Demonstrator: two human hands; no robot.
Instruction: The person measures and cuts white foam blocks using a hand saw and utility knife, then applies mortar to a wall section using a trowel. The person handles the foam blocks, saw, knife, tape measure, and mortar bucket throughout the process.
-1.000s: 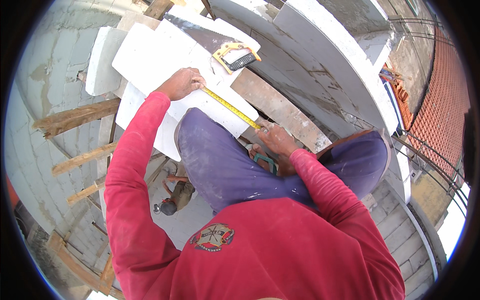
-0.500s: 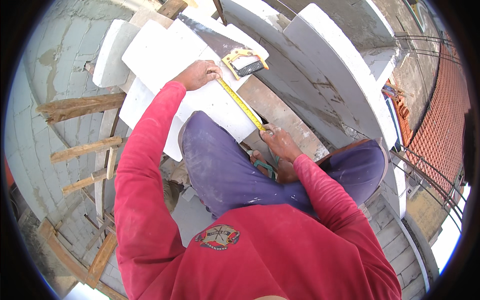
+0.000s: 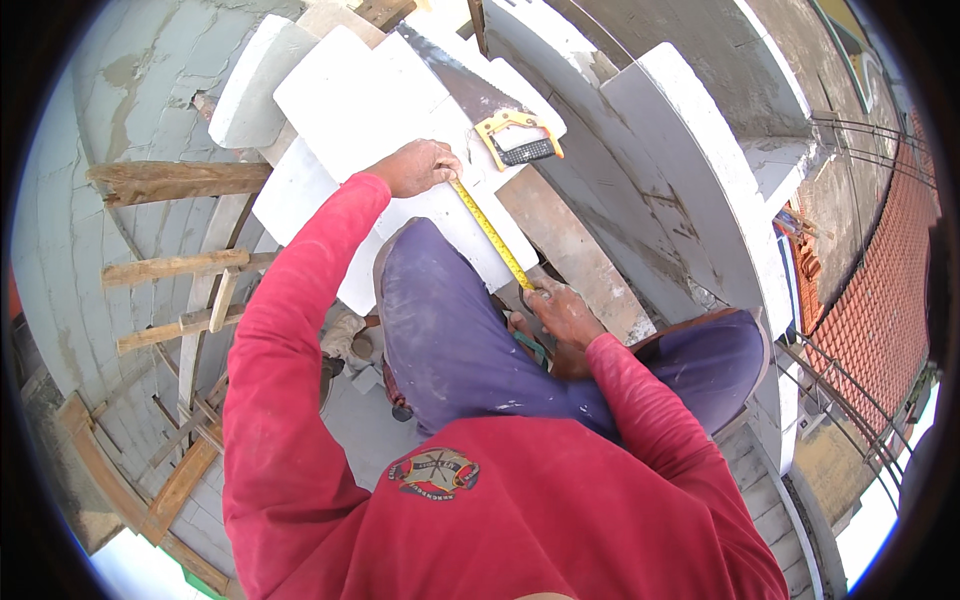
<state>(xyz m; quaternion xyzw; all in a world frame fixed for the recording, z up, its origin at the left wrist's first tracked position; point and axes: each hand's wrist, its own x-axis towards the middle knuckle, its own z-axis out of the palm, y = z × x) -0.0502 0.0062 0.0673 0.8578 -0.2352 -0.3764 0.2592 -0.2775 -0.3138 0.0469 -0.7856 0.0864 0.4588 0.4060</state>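
Observation:
A yellow tape measure is stretched across a white block in front of me. My left hand pinches its far end near the block's edge. Closer to my knees, my right hand is wrapped round the near end; the tape's case is mostly hidden in the fingers. Just beyond and to the right of my left hand lies a hand saw with a yellow and black handle, resting on the white blocks. Its blade points away to the far left.
Further white blocks lie under the saw, beside a worn board. On the right rises a curved pale wall, with thin rebar and a red tiled roof past it. Wooden planks jut out at the left.
The view has shifted, so the blocks and saw sit slightly lower and further right. Both hands keep their hold on the tape measure, which still lies across the block.

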